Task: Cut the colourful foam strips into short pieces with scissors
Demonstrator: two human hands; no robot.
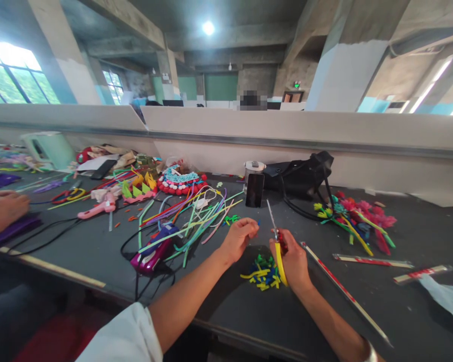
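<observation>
My right hand [292, 259] is wrapped round a pair of scissors [280, 261] with yellow and red handles, the blades pointing up and away from me. Left of the blades, my left hand [239, 239] is closed in a pinch, with a small blue bit of pipe cleaner [259, 222] showing at the fingertips. Beneath both hands lies a pile of short cut pipe cleaner pieces [264, 274] in yellow, green and blue. Several small green pieces [231, 219] lie just beyond my left hand.
Long pipe cleaners [196, 221] spread across the table left of centre, beside a purple device [153, 256] with a cord. A pink glue gun [100, 207] lies farther left, near another person's hand [7, 211]. A phone [254, 191] leans upright ahead; a black bag [305, 176] and fluffy flowers [373, 218] stand right.
</observation>
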